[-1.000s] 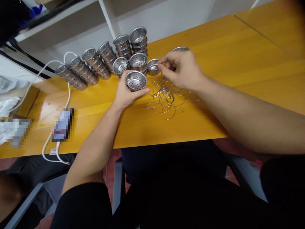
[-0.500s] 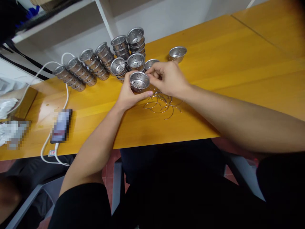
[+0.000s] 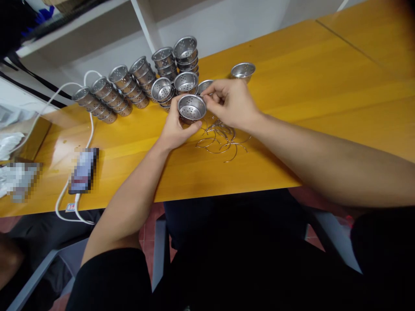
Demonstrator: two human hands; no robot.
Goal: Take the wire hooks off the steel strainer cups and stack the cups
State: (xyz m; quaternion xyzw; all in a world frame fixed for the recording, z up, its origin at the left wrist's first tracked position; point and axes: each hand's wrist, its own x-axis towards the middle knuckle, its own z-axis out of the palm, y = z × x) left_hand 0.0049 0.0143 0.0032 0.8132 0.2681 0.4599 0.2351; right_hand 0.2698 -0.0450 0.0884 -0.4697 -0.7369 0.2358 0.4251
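My left hand (image 3: 177,127) is wrapped round a small perforated steel cup (image 3: 191,108), held just above the yellow table (image 3: 292,77). My right hand (image 3: 231,103) is pinched at the cup's right rim, fingers closed on a thin wire piece that I can barely make out. Below both hands lies a loose heap of curved wire rings (image 3: 220,138).
Several stacks of the same perforated cups (image 3: 136,82) lean in rows behind my hands, and a single cup (image 3: 243,71) stands alone to the right. A phone (image 3: 83,169) and a white cable (image 3: 66,190) lie at the left, near crumpled white material (image 3: 9,142).
My right hand came back from the far cups toward the held cup and now pinches at its rim. My left hand lifted the cup slightly to the right.
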